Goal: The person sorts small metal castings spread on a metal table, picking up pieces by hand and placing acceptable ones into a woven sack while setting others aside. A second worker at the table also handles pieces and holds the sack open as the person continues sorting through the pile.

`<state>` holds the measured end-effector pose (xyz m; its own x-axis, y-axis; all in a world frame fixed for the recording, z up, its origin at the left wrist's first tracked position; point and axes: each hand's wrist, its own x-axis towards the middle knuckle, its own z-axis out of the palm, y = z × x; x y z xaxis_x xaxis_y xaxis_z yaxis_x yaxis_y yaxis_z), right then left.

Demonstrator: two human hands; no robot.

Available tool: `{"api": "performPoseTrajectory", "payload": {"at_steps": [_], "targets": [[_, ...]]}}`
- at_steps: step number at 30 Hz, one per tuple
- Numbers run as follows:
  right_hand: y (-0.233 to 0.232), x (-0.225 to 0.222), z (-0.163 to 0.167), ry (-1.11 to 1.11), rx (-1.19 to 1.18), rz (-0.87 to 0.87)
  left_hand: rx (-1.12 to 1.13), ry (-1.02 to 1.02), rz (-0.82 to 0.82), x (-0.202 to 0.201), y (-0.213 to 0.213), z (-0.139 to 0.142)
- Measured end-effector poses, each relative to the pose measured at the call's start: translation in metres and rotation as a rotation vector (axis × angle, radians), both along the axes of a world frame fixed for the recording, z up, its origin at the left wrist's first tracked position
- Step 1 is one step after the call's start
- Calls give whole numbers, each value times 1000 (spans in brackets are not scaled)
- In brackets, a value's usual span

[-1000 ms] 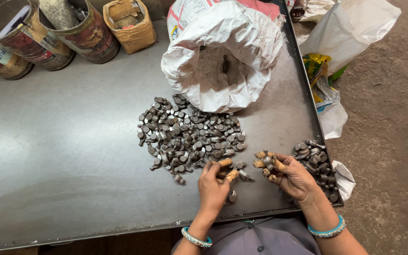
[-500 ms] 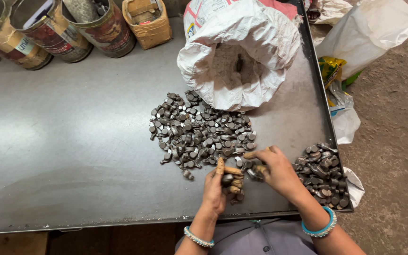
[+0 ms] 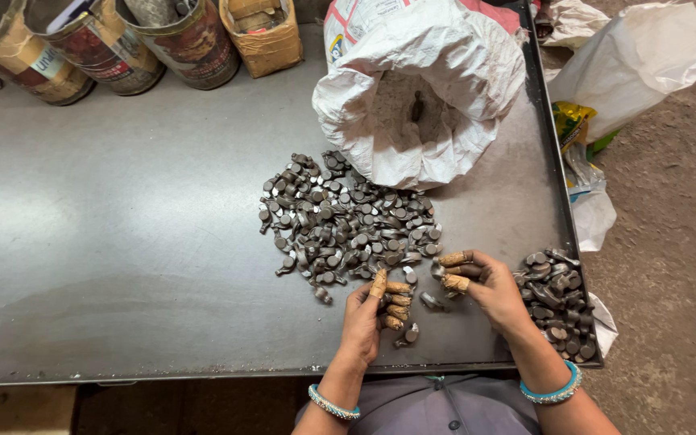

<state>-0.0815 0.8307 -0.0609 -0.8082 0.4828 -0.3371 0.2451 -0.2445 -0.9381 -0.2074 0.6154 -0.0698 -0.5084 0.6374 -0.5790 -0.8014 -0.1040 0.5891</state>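
Grey stubby metal studs (image 3: 348, 225), heaped

Two heaps of small dark metal studs (image 3: 348, 225), one open white woven sack (image 3: 420, 89), three round tins (image 3: 191, 44), two hands.

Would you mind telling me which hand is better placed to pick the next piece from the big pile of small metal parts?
Probably the right hand: its taped fingertips touch the big pile's near edge, while the left hand sits further back.
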Motion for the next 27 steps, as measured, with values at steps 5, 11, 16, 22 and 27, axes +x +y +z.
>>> {"api": "performPoseTrajectory", "payload": {"at_steps": [5, 11, 16, 22, 27], "targets": [[-4, 7, 12, 22, -67, 26, 62, 14, -34, 8, 9, 4], [-24, -4, 41, 59, 310, 178, 35, -158, -12, 9, 16, 13], [-52, -8, 50, -154, 1037, 211, 31, -119, 26, -10, 0, 16], [-49, -2, 20, -72, 568, 129, -17, 38, 31, -14, -7, 10], [-15, 19, 4, 163, -112, -12, -46, 204, -46, -2, 2, -3]]}}
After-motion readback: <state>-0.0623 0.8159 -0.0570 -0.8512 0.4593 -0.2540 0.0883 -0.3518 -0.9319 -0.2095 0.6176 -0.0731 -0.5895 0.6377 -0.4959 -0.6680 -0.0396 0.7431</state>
